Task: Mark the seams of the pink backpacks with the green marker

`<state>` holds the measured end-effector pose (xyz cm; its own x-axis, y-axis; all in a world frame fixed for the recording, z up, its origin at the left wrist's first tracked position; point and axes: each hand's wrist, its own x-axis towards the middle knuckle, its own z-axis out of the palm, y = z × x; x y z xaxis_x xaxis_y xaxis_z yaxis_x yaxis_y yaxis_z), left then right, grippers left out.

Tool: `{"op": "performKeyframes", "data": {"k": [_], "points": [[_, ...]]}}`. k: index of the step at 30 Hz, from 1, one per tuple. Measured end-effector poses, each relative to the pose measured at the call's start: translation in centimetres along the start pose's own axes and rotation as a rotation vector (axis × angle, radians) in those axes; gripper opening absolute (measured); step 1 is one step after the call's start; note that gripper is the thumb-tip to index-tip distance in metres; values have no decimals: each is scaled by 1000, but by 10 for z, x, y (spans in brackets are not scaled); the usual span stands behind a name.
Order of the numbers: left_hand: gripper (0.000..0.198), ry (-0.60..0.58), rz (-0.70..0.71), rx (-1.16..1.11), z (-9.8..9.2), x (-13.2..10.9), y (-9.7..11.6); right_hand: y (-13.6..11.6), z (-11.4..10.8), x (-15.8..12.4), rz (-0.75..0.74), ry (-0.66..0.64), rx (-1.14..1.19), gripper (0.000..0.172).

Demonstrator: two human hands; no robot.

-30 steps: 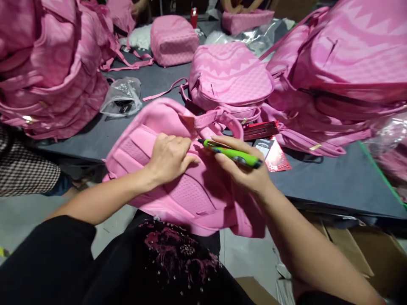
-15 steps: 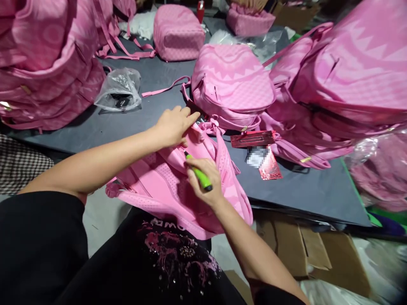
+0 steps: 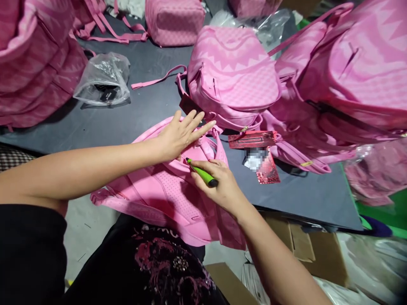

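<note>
A pink backpack (image 3: pixel 171 186) lies tilted across the table's front edge and my lap, its dotted padded back panel facing me. My left hand (image 3: pixel 181 135) rests on its upper part with the fingers stretched and spread; the thumb is partly hidden. In my right hand (image 3: pixel 219 182) is a slim green pen-like tool (image 3: pixel 203 174) with a black tip and a black rear end; I cannot tell its exact kind. The tip points at the bag's fabric just below my left hand. Red hang tags (image 3: pixel 252 139) lie on the table to the right.
Another pink backpack (image 3: pixel 233 72) stands just beyond my hands. Large pink backpacks (image 3: pixel 372 76) are piled at the right, and more (image 3: pixel 34 76) at the left. A clear plastic bag (image 3: pixel 104 80) sits on the dark table (image 3: pixel 152 76). Cardboard (image 3: pixel 324 250) lies below its right edge.
My left hand has shifted slightly right with its fingers more spread. My right hand and the green tool have moved a little right and down. The view has tilted downward.
</note>
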<state>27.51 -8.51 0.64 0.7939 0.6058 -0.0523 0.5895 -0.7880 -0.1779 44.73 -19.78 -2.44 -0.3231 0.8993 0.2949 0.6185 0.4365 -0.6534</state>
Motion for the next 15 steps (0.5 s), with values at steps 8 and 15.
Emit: {"op": "performKeyframes", "data": {"k": [8, 15], "points": [[73, -18, -22, -43, -2, 6, -2, 8, -18, 28, 57, -252, -45, 22], [83, -57, -161, -47, -2, 10, -7, 8, -15, 16, 21, -175, -128, 26]]}}
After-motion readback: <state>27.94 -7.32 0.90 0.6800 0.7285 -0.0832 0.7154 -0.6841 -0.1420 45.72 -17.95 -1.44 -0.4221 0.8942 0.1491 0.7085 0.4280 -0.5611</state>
